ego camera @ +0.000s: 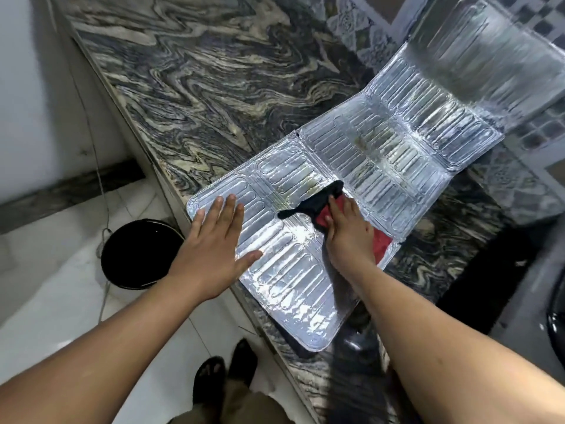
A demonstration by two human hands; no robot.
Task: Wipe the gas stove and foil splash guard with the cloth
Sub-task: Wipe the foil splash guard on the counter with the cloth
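The silver foil splash guard lies unfolded across the marble counter, its far panel bent up against the tiled wall. My left hand presses flat on the near-left panel with fingers spread and straight. My right hand lies on a red and black cloth and presses it onto the foil near the middle panel; part of the cloth sticks out red at the hand's right side. The gas stove's black edge shows at the far right.
The grey swirled marble counter runs diagonally from upper left to lower right. A black bucket stands on the white tiled floor below the counter's edge, with a thin cord hanging beside it. My feet in dark sandals are at the bottom.
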